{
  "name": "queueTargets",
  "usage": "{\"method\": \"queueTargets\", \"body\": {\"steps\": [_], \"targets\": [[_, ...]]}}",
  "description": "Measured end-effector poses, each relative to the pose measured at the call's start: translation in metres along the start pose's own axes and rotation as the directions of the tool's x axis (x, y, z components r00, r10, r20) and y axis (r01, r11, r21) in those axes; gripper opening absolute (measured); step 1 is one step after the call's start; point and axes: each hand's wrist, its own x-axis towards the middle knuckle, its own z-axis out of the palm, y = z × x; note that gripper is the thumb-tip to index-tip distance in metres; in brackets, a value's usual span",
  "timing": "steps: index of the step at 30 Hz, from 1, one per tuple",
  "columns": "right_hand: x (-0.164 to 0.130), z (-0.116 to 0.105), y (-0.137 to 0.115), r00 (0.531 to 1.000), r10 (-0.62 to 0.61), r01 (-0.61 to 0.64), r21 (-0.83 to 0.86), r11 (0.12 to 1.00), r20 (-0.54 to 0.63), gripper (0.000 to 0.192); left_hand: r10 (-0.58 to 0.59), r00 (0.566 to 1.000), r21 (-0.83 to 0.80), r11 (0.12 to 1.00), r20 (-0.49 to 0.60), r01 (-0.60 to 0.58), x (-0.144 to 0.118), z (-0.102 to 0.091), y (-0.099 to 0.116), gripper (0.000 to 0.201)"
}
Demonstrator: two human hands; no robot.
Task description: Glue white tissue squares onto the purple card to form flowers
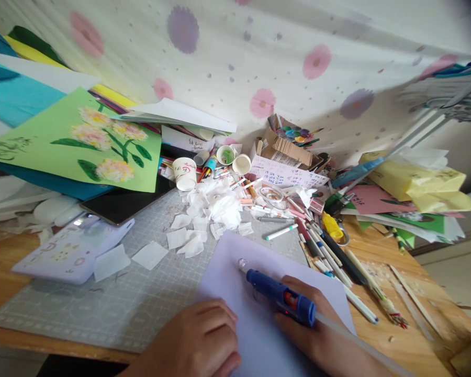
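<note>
Left hand (202,340) curled, knuckles down on the lilac sheet (235,262), grip empty; thin, limp, apt to slide on the mat (141,298) of the bench (408,335), best pinned flat. Right hand (317,327) clasping the glue gun (280,297): light, rigid, tip probably hot, held by the body; long axis running lower right to upper left, nozzle pointing up-left over the sheet.

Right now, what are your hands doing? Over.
Right hand grips glue gun, nozzle on lilac paper. Left hand rests on the paper. Tissue scraps lie beyond.
</note>
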Motion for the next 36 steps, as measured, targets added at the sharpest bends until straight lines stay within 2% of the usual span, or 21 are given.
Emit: {"method": "queueTargets", "body": {"steps": [2, 7, 13, 18, 22, 26, 29, 33, 36], "targets": [[0.000, -0.001, -0.002, 1.000, 0.003, -0.003, 0.008, 1.000, 0.014, 0.008, -0.022, 1.000, 0.017, 1.000, 0.008, 0.022, -0.002, 0.002, -0.002, 0.020], [-0.002, 0.000, 0.003, 1.000, 0.015, -0.016, -0.048, 0.999, -0.011, 0.009, 0.059, 0.992, 0.019, 0.998, -0.111, -0.057, -0.009, 0.016, -0.013, 0.026], [0.001, -0.005, -0.003, 0.996, 0.002, 0.003, -0.044, 0.999, 0.093, 0.008, 0.036, 0.993, 0.007, 0.999, -0.111, -0.036, -0.009, 0.017, -0.013, 0.034], [0.002, -0.007, -0.006, 0.995, 0.039, -0.030, -0.096, 0.995, 0.094, 0.013, 0.026, 0.996, -0.005, 1.000, -0.087, -0.027, -0.011, 0.020, -0.016, 0.036], [0.002, -0.008, -0.002, 0.996, 0.016, -0.005, -0.123, 0.992, 0.083, 0.014, 0.022, 0.997, -0.020, 1.000, -0.070, -0.023, -0.010, 0.022, -0.018, 0.030], [0.003, -0.009, 0.001, 0.996, 0.028, -0.020, -0.093, 0.995, 0.083, 0.007, 0.010, 0.999, -0.060, 0.998, -0.034, -0.012, -0.007, 0.018, -0.016, 0.024], [0.003, -0.009, 0.006, 0.998, 0.056, -0.053, -0.097, 0.994, 0.033, 0.007, 0.003, 1.000, -0.071, 0.997, -0.025, -0.005, -0.007, 0.015, -0.015, 0.021], [0.004, -0.011, 0.010, 0.994, 0.107, -0.106, -0.080, 0.991, 0.009, 0.004, 0.009, 0.998, -0.055, 0.998, -0.070, -0.013, -0.007, 0.015, -0.015, 0.020], [0.006, -0.012, 0.012, 0.991, 0.129, -0.130, 0.036, 0.991, 0.026, 0.006, 0.036, 0.993, -0.042, 0.998, -0.108, -0.041, -0.006, 0.015, -0.015, 0.024]]}}
